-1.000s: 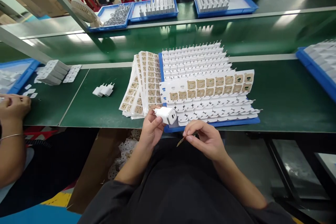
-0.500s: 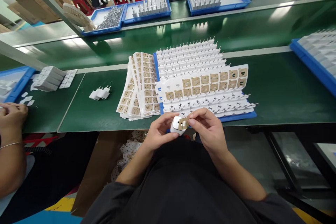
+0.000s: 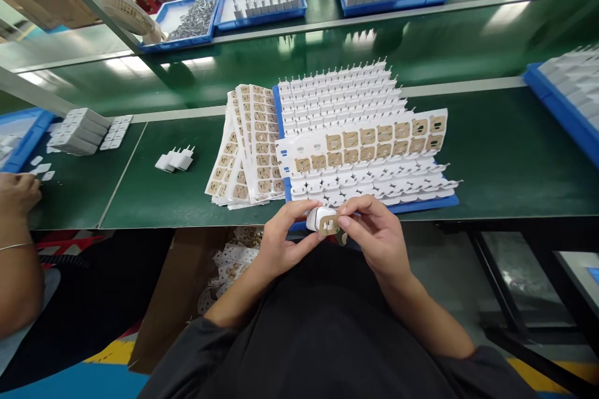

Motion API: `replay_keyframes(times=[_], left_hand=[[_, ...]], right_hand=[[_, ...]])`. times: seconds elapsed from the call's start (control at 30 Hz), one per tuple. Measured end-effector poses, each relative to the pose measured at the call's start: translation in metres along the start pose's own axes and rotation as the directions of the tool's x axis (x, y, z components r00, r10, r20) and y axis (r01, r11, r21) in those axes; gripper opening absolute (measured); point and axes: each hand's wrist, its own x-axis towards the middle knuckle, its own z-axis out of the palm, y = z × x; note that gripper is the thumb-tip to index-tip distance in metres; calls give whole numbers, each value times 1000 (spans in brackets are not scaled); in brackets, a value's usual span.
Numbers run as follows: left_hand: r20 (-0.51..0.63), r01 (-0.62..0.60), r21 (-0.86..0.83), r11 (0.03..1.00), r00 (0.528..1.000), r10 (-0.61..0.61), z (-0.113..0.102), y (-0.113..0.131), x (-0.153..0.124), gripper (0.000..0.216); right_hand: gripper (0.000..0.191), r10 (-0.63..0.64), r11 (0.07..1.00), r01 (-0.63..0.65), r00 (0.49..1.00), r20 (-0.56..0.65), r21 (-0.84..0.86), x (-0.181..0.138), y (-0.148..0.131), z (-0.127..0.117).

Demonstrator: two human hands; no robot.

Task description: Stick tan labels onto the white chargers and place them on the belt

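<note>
My left hand point(image 3: 284, 238) grips a small white charger plug point(image 3: 317, 219) just below the table's front edge. My right hand point(image 3: 373, 232) pinches a tan sticker point(image 3: 330, 225) against the plug's face, fingers closed on it. Right behind my hands a blue tray point(image 3: 423, 204) holds rows of white plugs. A sticker sheet point(image 3: 369, 143) with tan labels lies across those plugs. More sticker sheets point(image 3: 248, 149) fan out to the tray's left.
Three loose plugs point(image 3: 175, 159) lie on the green table point(image 3: 505, 156) at left. A neighbour's hand point(image 3: 17, 194) works far left beside stacked white parts point(image 3: 75, 131). Blue trays point(image 3: 262, 3) sit across the conveyor. Used backing sheets fill a box point(image 3: 229, 262) below.
My right hand brought the tan sticker up from below onto the plug's face. The left hand turned the plug and lowered it toward my lap.
</note>
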Motion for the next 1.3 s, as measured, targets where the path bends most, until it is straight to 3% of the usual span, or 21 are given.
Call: replay_keyframes(times=[0.23, 1.3], left_hand=[[-123, -151, 145, 978, 978, 170, -2, 2, 8, 50], [-86, -206, 238, 949, 969, 232, -6, 5, 9, 46]], right_hand=[[7, 5, 999, -6, 999, -35, -37, 0, -4, 2], [7, -42, 991, 45, 999, 22, -127, 2, -3, 2]])
